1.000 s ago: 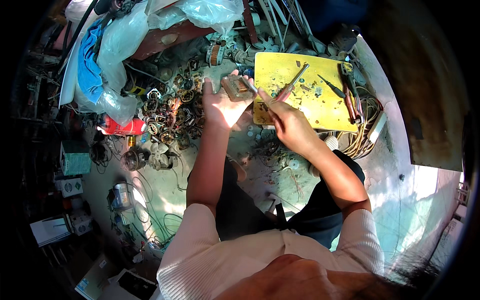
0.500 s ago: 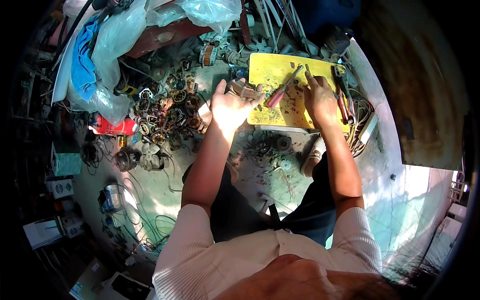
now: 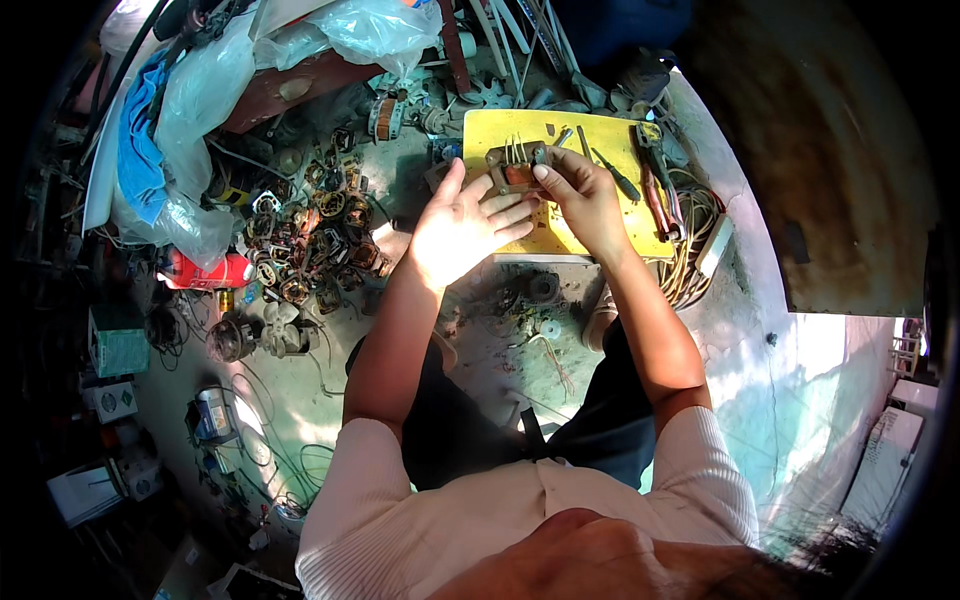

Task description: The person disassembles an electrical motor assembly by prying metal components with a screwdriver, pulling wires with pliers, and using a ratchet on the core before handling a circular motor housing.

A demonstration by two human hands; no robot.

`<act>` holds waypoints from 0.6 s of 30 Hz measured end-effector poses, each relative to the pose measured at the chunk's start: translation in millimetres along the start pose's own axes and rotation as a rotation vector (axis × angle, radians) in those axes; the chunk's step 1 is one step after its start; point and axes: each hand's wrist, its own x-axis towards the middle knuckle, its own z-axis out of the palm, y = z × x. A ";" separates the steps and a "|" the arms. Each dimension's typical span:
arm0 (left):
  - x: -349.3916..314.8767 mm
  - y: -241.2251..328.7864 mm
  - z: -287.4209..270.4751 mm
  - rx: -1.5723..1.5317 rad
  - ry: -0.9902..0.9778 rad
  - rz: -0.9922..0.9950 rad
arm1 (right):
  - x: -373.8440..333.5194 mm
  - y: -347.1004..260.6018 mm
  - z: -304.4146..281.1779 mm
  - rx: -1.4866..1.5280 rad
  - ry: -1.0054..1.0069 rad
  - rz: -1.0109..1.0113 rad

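Note:
A small motor stator (image 3: 517, 168) with copper windings and a metal frame rests above the yellow board (image 3: 600, 140). My left hand (image 3: 462, 225) lies flat with fingers stretched toward its left side, touching it. My right hand (image 3: 583, 195) grips its right edge with thumb and fingers. A screwdriver (image 3: 612, 175) and red-handled pliers (image 3: 655, 190) lie on the board just right of my right hand.
A heap of old motor coils and stators (image 3: 310, 235) lies left of my hands. A red object (image 3: 200, 270), blue cloth (image 3: 140, 150) and plastic bags (image 3: 365, 25) sit farther left and behind. Coiled wire (image 3: 695, 225) lies right of the board.
My right hand has moved left from the pliers side of the board onto the stator. My left hand has opened flat against the part. The view has shifted slightly.

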 end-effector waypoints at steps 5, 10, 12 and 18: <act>-0.5 0.6 -7.1 0.525 0.170 0.087 | 4.2 -3.4 -13.7 0.248 0.021 0.246; 3.3 0.6 -7.2 0.369 0.151 0.071 | 2.9 -3.2 -16.8 0.347 -0.064 0.364; 1.4 -0.9 -2.5 0.300 0.126 0.070 | 0.9 -4.2 -12.4 0.369 -0.069 0.400; 2.4 -14.6 -5.9 0.277 -0.020 0.195 | -4.8 -2.4 -0.3 0.207 -0.112 0.282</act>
